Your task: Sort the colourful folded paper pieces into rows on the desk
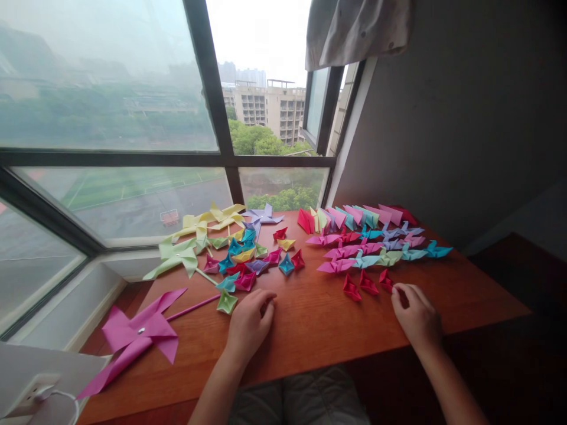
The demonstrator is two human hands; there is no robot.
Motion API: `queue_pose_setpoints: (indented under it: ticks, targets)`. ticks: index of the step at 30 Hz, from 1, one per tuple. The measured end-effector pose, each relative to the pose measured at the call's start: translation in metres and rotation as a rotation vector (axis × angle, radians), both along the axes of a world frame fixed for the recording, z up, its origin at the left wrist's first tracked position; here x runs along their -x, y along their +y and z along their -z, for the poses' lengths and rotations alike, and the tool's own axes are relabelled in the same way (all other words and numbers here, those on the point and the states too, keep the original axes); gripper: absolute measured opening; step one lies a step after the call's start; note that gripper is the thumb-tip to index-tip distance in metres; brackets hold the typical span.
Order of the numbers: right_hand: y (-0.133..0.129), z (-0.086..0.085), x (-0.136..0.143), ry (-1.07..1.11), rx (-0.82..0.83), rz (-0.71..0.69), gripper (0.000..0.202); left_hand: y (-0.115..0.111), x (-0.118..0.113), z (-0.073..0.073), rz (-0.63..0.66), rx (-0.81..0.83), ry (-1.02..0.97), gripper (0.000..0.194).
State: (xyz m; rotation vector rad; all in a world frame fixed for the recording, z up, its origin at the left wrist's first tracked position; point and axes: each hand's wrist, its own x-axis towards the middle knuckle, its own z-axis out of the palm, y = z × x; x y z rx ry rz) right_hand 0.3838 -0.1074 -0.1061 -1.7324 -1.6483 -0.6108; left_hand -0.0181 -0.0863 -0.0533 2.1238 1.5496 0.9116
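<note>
My right hand (416,314) has its thumb and forefinger pinched at the right end of a small red paper boat (385,281). Two more red paper boats, a middle one (368,283) and a left one (351,288), stand beside it in a row. My left hand (251,323) rests on the table, its fingers curled in, with nothing visible in them. Close to its knuckles sits a light green paper boat (227,301). Behind that lies a loose cluster of folded boats in several colours, including a magenta boat (245,281) and a blue boat (286,264).
Paper cranes, including a pink crane (336,265), lie in rows behind the red boats, with folded paper pieces (354,217) at the back. Pinwheels line the left, a magenta pinwheel (142,330) nearest. The wooden table (310,336) meets a window (274,159) and a wall (443,118).
</note>
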Motion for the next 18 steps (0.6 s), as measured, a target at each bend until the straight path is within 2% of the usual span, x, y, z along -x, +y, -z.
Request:
queue_pose_setpoints:
  ticks: [18]
  targets:
    - [-0.0015,0.0019,-0.0002,0.020,0.005,0.002,0.023,0.0003,0.0004,0.0031,-0.022,0.008,0.034,0.020]
